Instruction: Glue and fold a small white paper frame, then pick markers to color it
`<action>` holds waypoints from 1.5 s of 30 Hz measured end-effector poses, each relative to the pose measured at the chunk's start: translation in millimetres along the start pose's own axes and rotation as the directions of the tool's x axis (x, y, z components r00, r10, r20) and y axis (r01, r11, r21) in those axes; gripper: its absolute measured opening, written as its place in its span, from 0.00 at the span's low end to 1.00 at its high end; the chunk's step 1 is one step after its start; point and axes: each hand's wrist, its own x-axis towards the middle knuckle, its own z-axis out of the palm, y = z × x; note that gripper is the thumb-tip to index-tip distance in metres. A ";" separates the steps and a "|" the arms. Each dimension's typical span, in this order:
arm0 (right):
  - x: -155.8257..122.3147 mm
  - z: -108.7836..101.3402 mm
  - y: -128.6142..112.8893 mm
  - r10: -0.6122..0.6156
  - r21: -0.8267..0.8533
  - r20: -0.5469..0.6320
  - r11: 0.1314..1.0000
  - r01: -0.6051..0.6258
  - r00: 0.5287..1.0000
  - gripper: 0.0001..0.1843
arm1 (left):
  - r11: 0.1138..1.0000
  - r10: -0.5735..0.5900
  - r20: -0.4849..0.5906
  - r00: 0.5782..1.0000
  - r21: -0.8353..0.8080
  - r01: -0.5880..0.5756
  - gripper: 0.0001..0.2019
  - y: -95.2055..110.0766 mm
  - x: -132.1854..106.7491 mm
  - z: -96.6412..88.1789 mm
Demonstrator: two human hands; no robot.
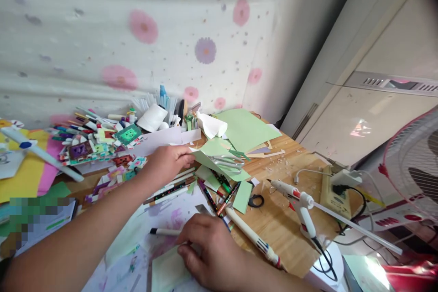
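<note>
Green paper (212,164) slanted down rightward from the left hand (167,164), which pinched its left end. Right hand (210,251), apart, curled at a marker (167,232), grip unclear; marker's long axis ran left-right, dark end leftward.

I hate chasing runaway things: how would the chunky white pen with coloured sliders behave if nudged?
The chunky white pen would probably roll sideways, since it looks round, though the coloured sliders near one end might check it. It looks like plastic, so probably stiff.
</note>
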 end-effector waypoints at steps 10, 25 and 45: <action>-4.0 8.7 4.6 -0.050 0.019 -0.036 0.999 0.051 0.998 0.10 | 0.988 0.025 -0.458 0.889 -0.127 -0.092 0.15 74.2 16.8 -100.2; 0.5 4.5 9.5 -0.010 -0.076 0.042 0.997 0.014 0.999 0.10 | 0.997 0.067 0.056 0.996 -0.038 -0.065 0.30 45.1 121.8 62.2; -4.0 -5.0 -4.4 -0.018 0.022 0.093 1.000 0.016 0.995 0.11 | 0.711 -0.159 0.062 0.985 0.699 0.071 0.17 -39.4 63.4 -13.7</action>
